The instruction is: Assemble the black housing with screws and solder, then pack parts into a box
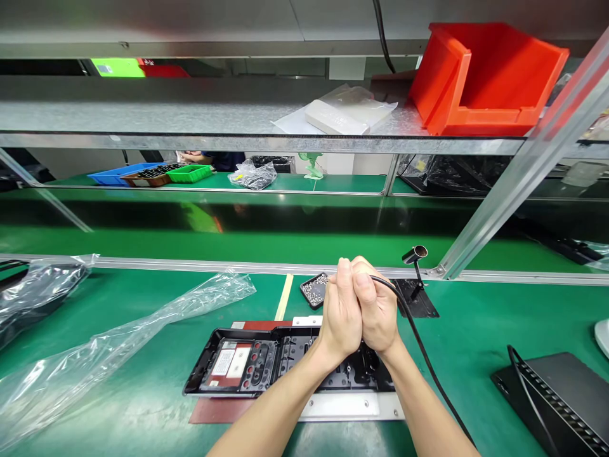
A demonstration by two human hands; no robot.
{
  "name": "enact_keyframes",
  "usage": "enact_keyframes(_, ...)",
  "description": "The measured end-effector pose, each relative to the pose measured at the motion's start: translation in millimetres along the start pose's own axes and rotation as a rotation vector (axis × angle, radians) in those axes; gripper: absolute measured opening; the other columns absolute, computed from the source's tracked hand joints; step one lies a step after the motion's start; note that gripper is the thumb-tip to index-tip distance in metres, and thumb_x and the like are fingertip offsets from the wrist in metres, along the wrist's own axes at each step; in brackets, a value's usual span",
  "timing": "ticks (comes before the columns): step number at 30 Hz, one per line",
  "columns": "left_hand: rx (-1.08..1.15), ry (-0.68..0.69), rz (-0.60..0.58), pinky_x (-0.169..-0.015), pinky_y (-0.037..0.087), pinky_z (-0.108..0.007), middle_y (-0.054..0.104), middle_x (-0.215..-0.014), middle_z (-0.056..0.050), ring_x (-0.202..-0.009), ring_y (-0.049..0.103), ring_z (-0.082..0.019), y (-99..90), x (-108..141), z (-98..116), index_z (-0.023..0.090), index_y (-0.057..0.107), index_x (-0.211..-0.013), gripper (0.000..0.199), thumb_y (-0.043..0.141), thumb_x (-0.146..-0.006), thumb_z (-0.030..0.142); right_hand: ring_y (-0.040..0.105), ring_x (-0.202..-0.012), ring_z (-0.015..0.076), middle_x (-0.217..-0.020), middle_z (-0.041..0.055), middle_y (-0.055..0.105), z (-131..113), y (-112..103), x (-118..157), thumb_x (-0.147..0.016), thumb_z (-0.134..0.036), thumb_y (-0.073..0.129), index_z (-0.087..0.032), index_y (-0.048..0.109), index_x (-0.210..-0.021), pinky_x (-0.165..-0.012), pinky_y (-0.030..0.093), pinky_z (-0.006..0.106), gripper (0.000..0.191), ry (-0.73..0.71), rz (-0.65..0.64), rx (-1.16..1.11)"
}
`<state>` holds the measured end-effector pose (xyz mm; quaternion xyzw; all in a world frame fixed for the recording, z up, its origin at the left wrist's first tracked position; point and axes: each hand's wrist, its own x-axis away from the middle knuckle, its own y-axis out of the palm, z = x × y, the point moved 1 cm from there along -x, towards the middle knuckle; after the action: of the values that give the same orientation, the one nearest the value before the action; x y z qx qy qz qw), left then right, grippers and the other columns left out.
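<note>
Both fists meet above a black plastic housing (264, 362) that lies on a reddish board (221, 410) with a metal strip (349, 406). My left hand (341, 314) is closed, its fingers curled against the other hand. My right hand (377, 311) is closed too, and a black cable (421, 346) comes out at the top of its fingers and runs down to the lower right. What the fingers enclose is hidden. Just behind the hands sits a small black tray of screws (314, 291).
Clear plastic film (143, 336) stretches across the left. A black stand with a metal ring (419, 298) is behind the hands. At the right lies a black device (556, 400). An orange bin (490, 82) sits on the shelf (190, 108) above; a slanted metal post (514, 171) rises at right.
</note>
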<state>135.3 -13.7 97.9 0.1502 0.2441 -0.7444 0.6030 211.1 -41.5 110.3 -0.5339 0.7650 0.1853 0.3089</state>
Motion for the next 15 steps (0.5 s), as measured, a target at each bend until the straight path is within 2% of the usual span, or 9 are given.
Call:
enact_keyframes(10, 0.009, 0.005, -0.001, -0.084, 0.056, -0.038, 0.070, -0.088, -0.011, -0.082, 0.067, -0.023, 0.0, -0.5, 1.0, 0.020, 0.061, -0.101, 0.070, 0.011, -0.104, 0.068, 0.054, -0.074, 0.0162, -0.080, 0.0032, 0.062, -2.6, 0.2, 0.0, -0.107, -0.040, 0.044, -0.021, 0.069, -0.077, -0.070, 0.044, 0.035, 0.043, -0.007, 0.004, 0.025)
enact_keyframes(15, -0.003, 0.037, 0.025, -0.078, 0.057, -0.035, 0.071, -0.086, -0.009, -0.079, 0.068, -0.022, -0.5, -0.7, 2.8, 0.021, 0.062, -0.104, 0.067, 0.013, -0.106, 0.066, 0.054, -0.075, 0.0166, -0.079, 0.0031, 0.060, -2.3, -0.2, -0.4, -0.107, -0.041, 0.044, -0.021, 0.069, -0.078, -0.070, 0.044, 0.035, 0.043, -0.004, 0.006, 0.021)
